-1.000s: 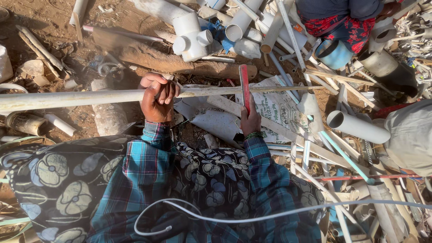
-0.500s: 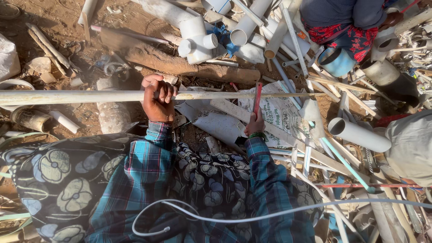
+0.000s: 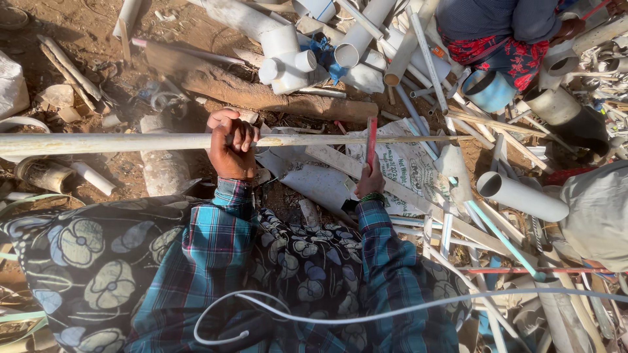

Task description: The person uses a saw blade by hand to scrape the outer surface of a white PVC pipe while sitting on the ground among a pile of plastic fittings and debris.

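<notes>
Change: since the earlier frames our right hand (image 3: 371, 182) has swung the red tool (image 3: 371, 142) from a slant to nearly upright, so its blade now crosses the long pipe (image 3: 131, 142); our left hand (image 3: 230, 145) has kept its place on the pipe.
Meaning: we judge the tool is now set square to the pipe, as for cutting or striking it there.
Left hand: we have it closed over the top of the pipe, fingers curled round it, pinning it level.
Right hand: we have it shut on the lower end of the red tool; the grip itself is mostly hidden behind the wrist and green bangle.
Pipe: it is pale and dusty and runs from the left edge to well past the tool, above the ground litter and across our lap.
Around: white pipe fittings (image 3: 286, 55) lie beyond the pipe, a printed sack (image 3: 409, 167) lies under the tool, and a brown log (image 3: 261, 97) lies near the fittings.
Nearby: another person in a red-patterned garment (image 3: 504, 49) sits at the top right, well apart from us.
</notes>
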